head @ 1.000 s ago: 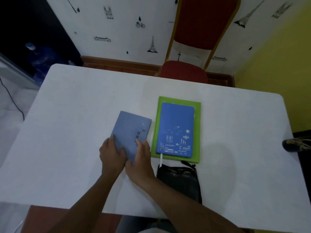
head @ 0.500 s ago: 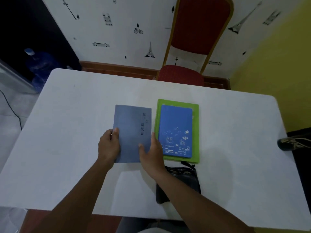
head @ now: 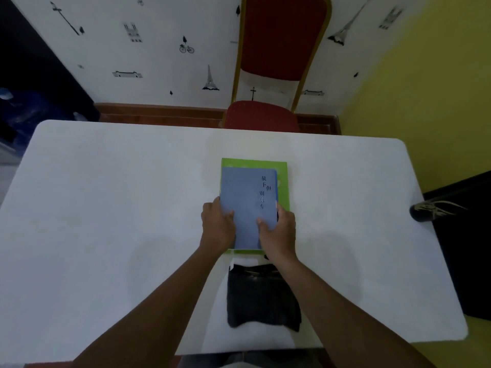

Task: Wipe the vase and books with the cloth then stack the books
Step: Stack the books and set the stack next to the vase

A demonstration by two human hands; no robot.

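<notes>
A grey-blue book (head: 247, 200) with dark characters on its cover lies on top of a stack at the middle of the white table (head: 106, 208). Under it, only the right edge of a bright blue book (head: 276, 183) shows, and below that a larger green book (head: 283, 181). My left hand (head: 216, 227) grips the grey-blue book's left edge. My right hand (head: 279, 232) holds its near right corner. A dark cloth (head: 261, 298) lies on the table just in front of the stack, between my forearms. No vase is in sight.
A red chair (head: 268, 75) with a gold frame stands behind the table's far edge. A dark object with pale strands (head: 430, 211) sits at the table's right edge. The wall at right is yellow.
Both hands have carried the grey-blue book from the table left of the stack to the right, on top of the bright blue book, now almost covered. The camera view has shifted.
</notes>
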